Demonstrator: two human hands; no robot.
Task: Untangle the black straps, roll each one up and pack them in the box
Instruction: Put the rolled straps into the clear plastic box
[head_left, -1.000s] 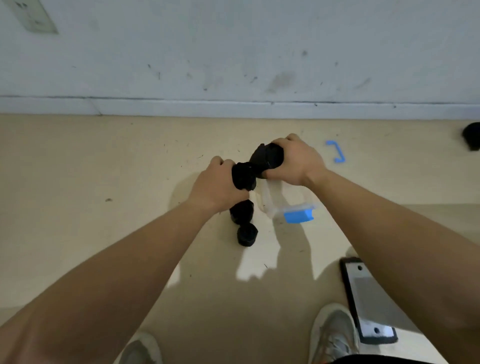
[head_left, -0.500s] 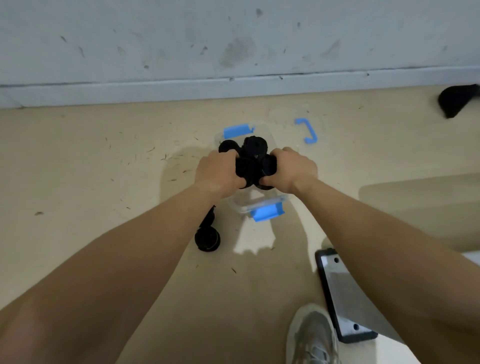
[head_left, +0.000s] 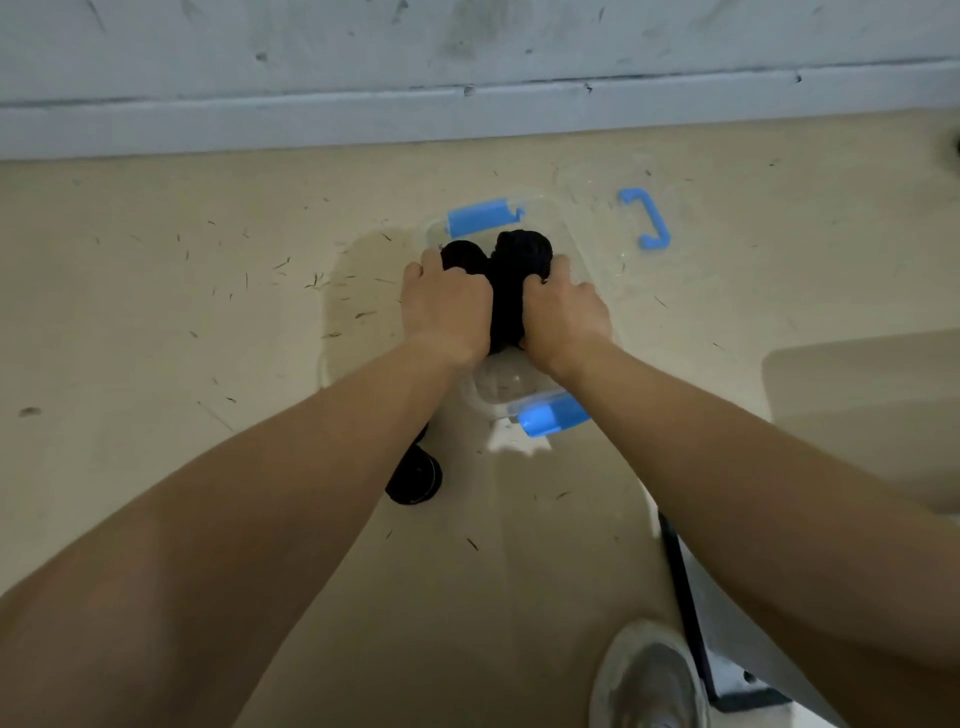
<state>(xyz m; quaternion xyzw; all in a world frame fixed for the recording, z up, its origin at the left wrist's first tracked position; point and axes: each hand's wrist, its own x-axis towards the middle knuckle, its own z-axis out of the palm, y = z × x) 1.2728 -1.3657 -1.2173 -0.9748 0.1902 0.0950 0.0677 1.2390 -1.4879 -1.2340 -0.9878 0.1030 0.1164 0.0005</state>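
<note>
A clear plastic box (head_left: 579, 249) with blue clips at its far and near ends stands on the beige floor. Several rolled black straps (head_left: 522, 254) sit bunched inside it. My left hand (head_left: 447, 306) presses on the left rolls and my right hand (head_left: 563, 312) grips the right ones, both closed over the bundle inside the box. One more rolled black strap (head_left: 415, 475) lies on the floor near the box's near left corner, partly hidden under my left forearm.
The box's clear lid with a blue handle (head_left: 647, 218) lies on the floor to the right. A wall with a grey skirting board (head_left: 467, 114) runs across the back. A black-framed flat panel (head_left: 727, 639) and my shoe (head_left: 649, 680) are at the lower right.
Both hands have brought the rolled straps down from mid-air into the box. The camera has moved closer and tilted down. One roll stays on the floor.
</note>
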